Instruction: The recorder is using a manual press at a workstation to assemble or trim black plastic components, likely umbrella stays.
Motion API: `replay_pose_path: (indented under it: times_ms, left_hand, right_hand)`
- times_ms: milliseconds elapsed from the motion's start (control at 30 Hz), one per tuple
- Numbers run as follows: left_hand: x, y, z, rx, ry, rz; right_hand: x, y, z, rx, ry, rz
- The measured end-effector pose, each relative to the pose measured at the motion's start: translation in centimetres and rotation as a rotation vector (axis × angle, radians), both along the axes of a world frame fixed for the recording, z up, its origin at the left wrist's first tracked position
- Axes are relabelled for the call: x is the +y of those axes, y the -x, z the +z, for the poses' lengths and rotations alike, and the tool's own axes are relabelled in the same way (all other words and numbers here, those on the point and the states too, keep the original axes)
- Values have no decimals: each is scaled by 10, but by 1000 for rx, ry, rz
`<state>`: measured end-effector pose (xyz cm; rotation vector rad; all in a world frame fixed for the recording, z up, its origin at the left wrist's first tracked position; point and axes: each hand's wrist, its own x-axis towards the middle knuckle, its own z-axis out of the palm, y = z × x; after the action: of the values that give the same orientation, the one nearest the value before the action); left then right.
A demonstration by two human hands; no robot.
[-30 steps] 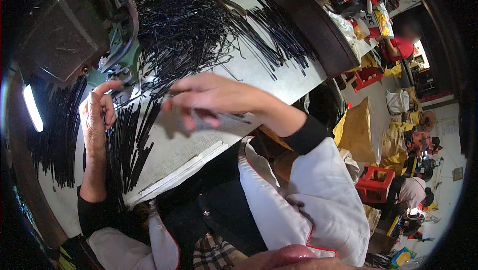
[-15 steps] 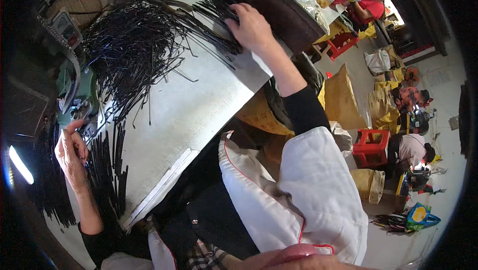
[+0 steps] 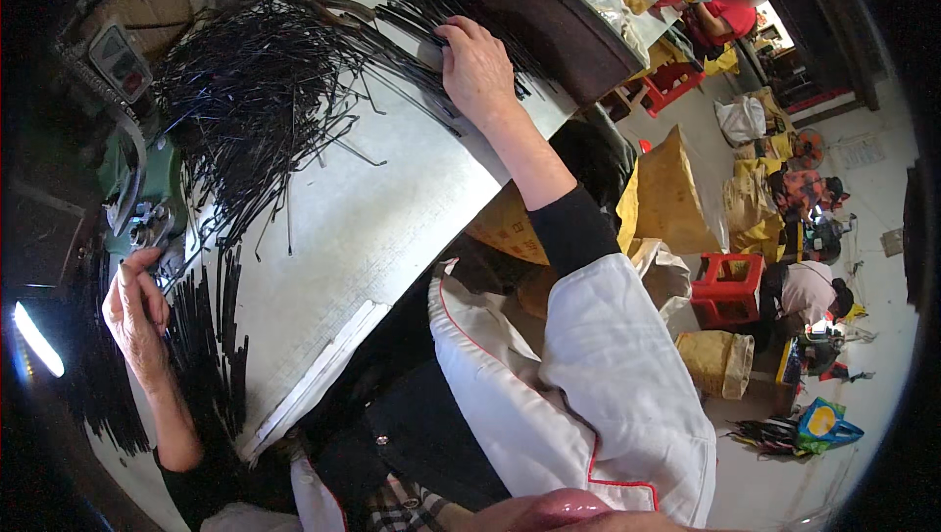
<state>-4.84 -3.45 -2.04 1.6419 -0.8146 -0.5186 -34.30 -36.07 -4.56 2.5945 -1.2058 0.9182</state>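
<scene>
At the left, my left hand [image 3: 135, 321] is beside the metal working parts of a green machine [image 3: 147, 223]. Its fingers are bent and pressed together; what they may hold is too small to make out. Across the white tabletop [image 3: 338, 223], my right hand [image 3: 478, 73] rests on a row of thin black strips [image 3: 417, 7] at the far edge. The fingers curl down onto the strips, and their tips are partly hidden. Between the hands lies a large tangled heap of thin black strips with bent ends [image 3: 260, 91].
More black strips [image 3: 208, 346] lie near my left forearm. A bright lamp [image 3: 39, 339] shines at the far left. A dark board [image 3: 549, 27] borders the table's far right. Beyond stand yellow sacks [image 3: 676, 199] and a red stool [image 3: 727, 289]. Several people work in the background.
My right hand has drawn slightly left and nearer to me over the strips, its fingers closer together. My left hand has shifted only a little beside the machine.
</scene>
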Motion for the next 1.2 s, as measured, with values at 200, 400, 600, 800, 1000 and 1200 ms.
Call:
replay_pose_path:
  times_ms: [200, 400, 600, 800, 1000, 1200]
  left_hand:
    - [3, -8, -9, -2, -24, -38]
    - [5, -12, -14, -15, -36, -30]
    - [5, -13, -14, -11, -54, -20]
    - [4, -10, -12, 17, -41, -12]
    - [3, -9, -10, 2, -63, -5]
    - [1, -6, -8, 17, -19, -2]
  right_hand:
    - [2, 1, 4, -13, 97, 13]
    - [6, -5, 8, -124, 144, 240]
    - [22, -11, 9, 38, 68, 269]
    - [27, -11, 14, 124, 3, 237]
    - [26, -11, 14, 128, 0, 236]
    - [25, -11, 11, 100, 35, 260]
